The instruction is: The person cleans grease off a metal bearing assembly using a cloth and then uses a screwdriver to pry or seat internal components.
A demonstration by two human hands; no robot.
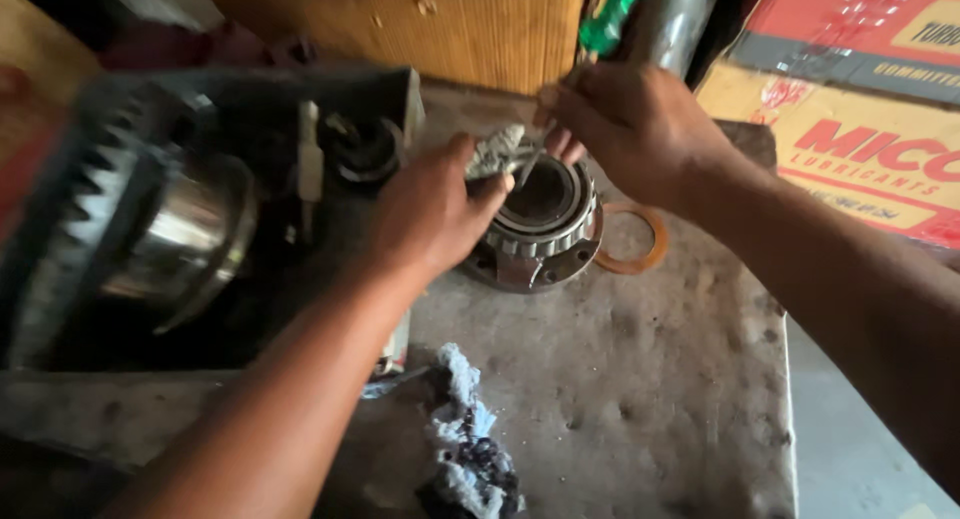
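A big toothed gear housing [130, 214] is sitting blurred at the left of the worn, pitted bench [650, 379]. Near the bench's middle a roller bearing hub [545, 229] is resting, a copper-coloured washer [632, 241] lying just beside it. The hub's bore is looking mostly clean, though wiping seems unfinished, I'd judge. The left hand [430, 214] is curling closed around a grey rag [497, 151] at the hub's rim. The right hand [630, 129] is reaching in from above, fingers pinching a thin tool over the bore. A dirty cloth [470, 449] is lying nearer me.
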